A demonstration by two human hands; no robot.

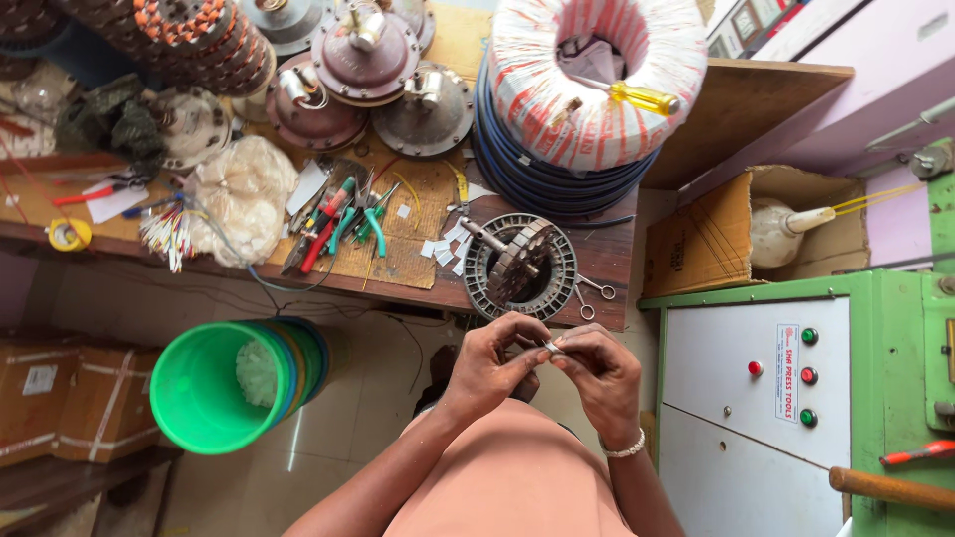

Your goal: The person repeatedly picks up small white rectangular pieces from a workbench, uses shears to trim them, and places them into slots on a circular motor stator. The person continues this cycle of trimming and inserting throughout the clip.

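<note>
My left hand (492,360) and my right hand (597,370) meet in front of my chest, fingertips pinched together on a small pale strip (550,346), too small to tell its kind. The right wrist wears a beaded bracelet. Just beyond my hands, at the near edge of the wooden workbench (617,268), lies a round slotted metal stator core (520,267) with a bolt across it. Small scissors (589,295) lie right of it, and several white paper slips (448,244) lie to its left.
Pliers and cutters (338,224) lie on cardboard. Motor housings (363,60) crowd the back. A white wire coil (597,80) with a yellow screwdriver (637,96) tops blue coils. Stacked green buckets (214,383) stand left; a green control cabinet (796,398) and cardboard box (716,239) right.
</note>
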